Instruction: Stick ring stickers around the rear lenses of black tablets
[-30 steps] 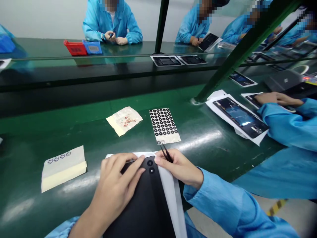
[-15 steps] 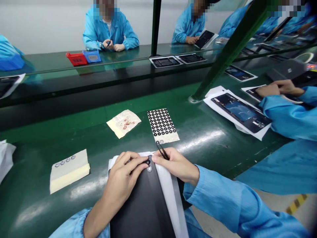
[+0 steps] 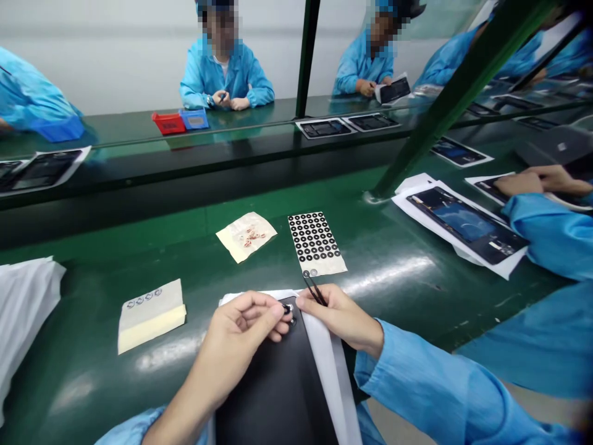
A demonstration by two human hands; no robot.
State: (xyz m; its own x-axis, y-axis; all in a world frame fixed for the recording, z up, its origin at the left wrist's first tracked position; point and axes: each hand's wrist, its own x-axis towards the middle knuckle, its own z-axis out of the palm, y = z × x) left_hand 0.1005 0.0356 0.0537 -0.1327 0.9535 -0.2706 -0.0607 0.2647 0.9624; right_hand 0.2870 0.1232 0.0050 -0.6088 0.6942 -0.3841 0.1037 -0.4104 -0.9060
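Observation:
A black flat panel lies on white paper at the table's near edge. My left hand pinches a small black ring just over the panel's top corner, where a round opening shows. Closed around black tweezers, my right hand rests at the panel's upper right edge, and the tweezer tips point toward the sticker sheet. That sheet carries rows of black rings, with a dark and a clear disc near its lower edge.
A yellowish paper with small reddish rings lies ahead; another paper with several rings is left. White sheets are far left. A tablet-like device and a co-worker's hands are right, by a slanted green post.
My left hand has lifted slightly from the panel's corner, its fingers now curled with the black ring between them. The camera view has shifted, so the scene sits further right and slightly lower.

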